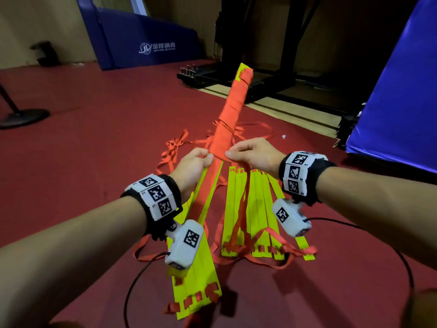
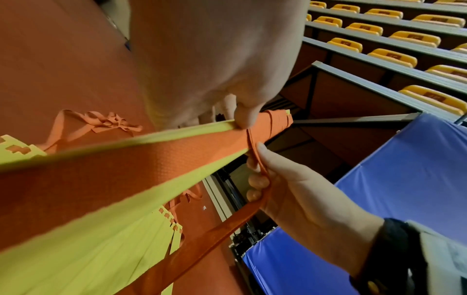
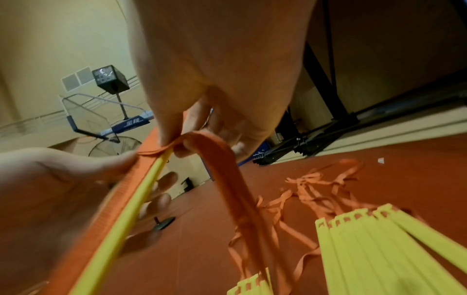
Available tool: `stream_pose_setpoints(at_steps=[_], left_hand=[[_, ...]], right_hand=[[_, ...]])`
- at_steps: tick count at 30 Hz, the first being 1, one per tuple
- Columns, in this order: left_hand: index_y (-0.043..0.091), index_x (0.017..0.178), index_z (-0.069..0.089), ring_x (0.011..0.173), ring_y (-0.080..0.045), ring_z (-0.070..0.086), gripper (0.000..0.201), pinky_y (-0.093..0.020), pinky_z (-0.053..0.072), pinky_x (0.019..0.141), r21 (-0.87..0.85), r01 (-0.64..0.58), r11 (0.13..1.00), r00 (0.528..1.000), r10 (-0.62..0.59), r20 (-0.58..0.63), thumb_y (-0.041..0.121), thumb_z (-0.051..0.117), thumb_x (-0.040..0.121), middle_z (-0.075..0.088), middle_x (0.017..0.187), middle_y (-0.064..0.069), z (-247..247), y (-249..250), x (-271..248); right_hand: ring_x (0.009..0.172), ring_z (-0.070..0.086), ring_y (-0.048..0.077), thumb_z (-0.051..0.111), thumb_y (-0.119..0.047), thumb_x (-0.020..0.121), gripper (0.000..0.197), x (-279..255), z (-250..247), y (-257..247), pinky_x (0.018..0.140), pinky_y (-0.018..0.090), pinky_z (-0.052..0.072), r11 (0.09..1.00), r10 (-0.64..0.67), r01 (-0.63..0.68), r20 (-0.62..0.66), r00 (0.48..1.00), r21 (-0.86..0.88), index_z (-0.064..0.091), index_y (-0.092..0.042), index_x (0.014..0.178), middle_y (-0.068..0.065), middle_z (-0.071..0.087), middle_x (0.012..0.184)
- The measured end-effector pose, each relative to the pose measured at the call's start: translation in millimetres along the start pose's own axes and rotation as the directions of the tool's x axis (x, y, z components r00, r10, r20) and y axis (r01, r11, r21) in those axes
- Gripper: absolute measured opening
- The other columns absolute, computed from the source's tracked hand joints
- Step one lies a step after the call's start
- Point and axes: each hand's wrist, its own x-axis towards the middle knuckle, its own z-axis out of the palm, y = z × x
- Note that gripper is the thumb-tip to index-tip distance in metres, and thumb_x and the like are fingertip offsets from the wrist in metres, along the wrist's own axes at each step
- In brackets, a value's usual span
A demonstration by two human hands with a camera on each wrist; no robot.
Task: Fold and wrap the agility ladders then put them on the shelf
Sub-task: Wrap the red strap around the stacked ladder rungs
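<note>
A bundle of yellow ladder rungs [image 1: 233, 107], wound in orange strap over its far half, is held up off the red floor and points away from me. My left hand [image 1: 208, 157] grips the bundle at its middle, thumb on top [image 2: 242, 117]. Opposite it, my right hand [image 1: 230, 153] pinches the orange strap [image 3: 215, 151] against the bundle's edge; the strap's loose length hangs down below it [image 2: 217, 237]. A second set of yellow rungs [image 1: 255, 209] lies fanned on the floor under my right wrist, with tangled orange straps [image 1: 172, 147] around it.
A blue padded mat [image 1: 402, 91] stands at the right, a blue padded hoop base [image 1: 146, 43] at the back. Black metal framework [image 1: 260, 74] sits beyond the bundle's tip. A stand's round base [image 1: 21, 117] is at far left. Black cables [image 1: 354, 223] trail on the floor.
</note>
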Motion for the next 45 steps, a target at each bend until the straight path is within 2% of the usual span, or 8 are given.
stream_pose_setpoints(at_steps=[3,10,15,19,26,34,42,45], left_hand=[[0.015,0.113,0.062,0.060,-0.022,0.049,0.019,-0.027,0.033,0.048,-0.029,0.037,0.999,0.999,-0.038,-0.038,0.027,0.058,0.099,0.057,0.092,-0.015,-2.0,-4.8,1.6],[0.017,0.112,0.054,0.065,-0.026,0.063,0.016,-0.033,0.054,0.057,-0.203,-0.037,0.978,0.983,-0.001,-0.182,0.004,0.047,0.105,0.066,0.087,-0.015,6.0,-1.0,-0.5],[0.021,0.118,0.067,0.069,-0.015,0.055,0.029,-0.021,0.042,0.053,0.171,-0.165,0.971,0.979,0.182,-0.093,0.014,0.074,0.090,0.061,0.090,-0.004,0.1,6.9,-2.3],[0.033,0.109,0.073,0.067,-0.017,0.056,0.040,-0.042,0.052,0.063,0.359,-0.245,0.901,0.960,0.277,-0.039,0.046,0.084,0.073,0.061,0.086,0.003,1.0,1.5,-8.8],[0.003,0.120,0.066,0.069,-0.021,0.074,0.024,-0.026,0.059,0.057,-0.034,-0.177,0.984,0.984,0.178,0.025,-0.005,0.050,0.104,0.072,0.092,-0.013,4.3,6.0,-11.8],[0.015,0.128,0.059,0.079,-0.025,0.075,0.026,-0.028,0.057,0.054,-0.082,0.055,0.995,0.993,-0.045,0.111,0.009,0.040,0.110,0.073,0.100,-0.008,6.5,9.8,-12.7],[0.024,0.120,0.060,0.086,-0.023,0.075,0.072,-0.050,0.060,0.073,0.505,-0.127,0.854,0.990,0.142,0.008,0.066,0.075,0.063,0.072,0.094,0.003,12.8,5.9,-13.5],[0.020,0.108,0.061,0.066,-0.020,0.071,0.030,-0.047,0.062,0.058,0.400,-0.158,0.903,0.987,0.161,0.027,0.024,0.078,0.084,0.072,0.085,-0.002,10.2,2.8,-10.7]], right_hand=[[0.046,0.052,-0.007,0.079,-0.019,0.088,0.009,-1.3,8.1,0.4,0.049,0.008,0.039,0.996,-0.041,0.044,-0.046,0.998,0.075,0.075,-0.011,0.090,-0.014,0.064,0.058],[0.050,0.047,-0.001,0.074,-0.023,0.093,0.015,-1.3,18.7,-11.4,0.053,0.014,0.037,0.993,-0.064,0.060,0.040,0.997,0.097,0.076,-0.008,0.090,-0.013,0.058,0.056],[0.045,0.049,-0.005,0.076,-0.021,0.091,0.017,0.3,12.9,-11.7,0.049,0.011,0.038,0.987,-0.102,0.113,-0.098,0.990,0.117,0.078,-0.004,0.088,-0.014,0.063,0.052],[0.050,0.053,-0.006,0.075,-0.017,0.091,0.016,-1.0,10.6,-13.1,0.053,0.010,0.040,0.987,-0.096,0.104,-0.067,0.993,0.124,0.079,-0.003,0.097,-0.013,0.068,0.062],[0.045,0.048,-0.004,0.078,-0.030,0.089,0.019,-0.9,-0.6,-17.3,0.048,0.011,0.036,1.000,0.002,-0.001,0.048,0.999,-0.032,0.072,-0.011,0.087,-0.012,0.060,0.059],[0.070,0.049,0.016,0.079,-0.033,0.087,0.030,-4.5,-0.3,-12.9,0.069,0.029,0.038,0.997,-0.056,0.059,0.068,0.996,-0.051,0.078,-0.003,0.087,0.003,0.064,0.076],[0.058,0.055,-0.001,0.086,-0.023,0.080,0.020,-5.2,16.3,-5.7,0.063,0.018,0.044,0.995,-0.059,0.070,-0.152,0.987,0.072,0.080,-0.005,0.083,0.000,0.069,0.069],[0.054,0.054,-0.008,0.081,-0.012,0.085,0.017,-8.4,18.8,-7.1,0.057,0.008,0.041,0.989,-0.094,0.100,-0.059,0.994,0.105,0.079,0.001,0.096,-0.002,0.069,0.071]])
